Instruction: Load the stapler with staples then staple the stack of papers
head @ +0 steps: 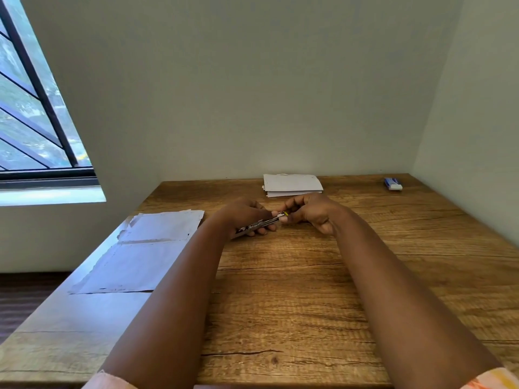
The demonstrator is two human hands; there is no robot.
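A small metal stapler (259, 224) is held just above the middle of the wooden table (309, 290). My left hand (243, 214) grips its body from the left. My right hand (309, 213) pinches its right end, where a small yellow part (286, 213) shows between the fingertips. A stack of white papers (292, 184) lies at the far edge of the table, behind my hands. A small blue and white box (393, 183) sits at the far right corner; whether it holds staples I cannot tell.
A large worn sheet of paper (140, 254) lies flat on the left part of the table. Walls close in the table at the back and right. A barred window (33, 108) is to the left.
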